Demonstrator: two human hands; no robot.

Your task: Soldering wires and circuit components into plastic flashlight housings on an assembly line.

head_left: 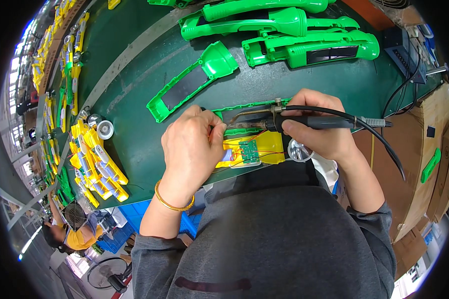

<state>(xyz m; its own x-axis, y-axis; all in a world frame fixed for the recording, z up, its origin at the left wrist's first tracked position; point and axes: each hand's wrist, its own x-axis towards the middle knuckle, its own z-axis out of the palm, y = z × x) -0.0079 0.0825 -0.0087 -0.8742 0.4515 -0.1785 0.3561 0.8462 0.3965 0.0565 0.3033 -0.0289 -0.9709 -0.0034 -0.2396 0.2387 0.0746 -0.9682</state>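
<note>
My right hand (324,132) is closed around the black handle of a soldering iron (317,122), whose thin curved metal feed tube runs beside its tip. The tip points left, close to the fingers of my left hand (192,142). Those fingers are pinched together over the left end of a green flashlight shell half (264,104); what they grip is hidden. Just nearer to me lies a yellow shell half (272,144) holding a small green circuit board (248,151) with red and black wires. A shiny round reflector (299,151) sits at its right end.
More green shell halves (329,52) are piled at the back, and a single one (189,82) lies left of centre. Yellow shells with batteries (97,164) are stacked at left. A blue box with cables (404,55) and cardboard (409,144) stand right. Another person (77,234) works at lower left.
</note>
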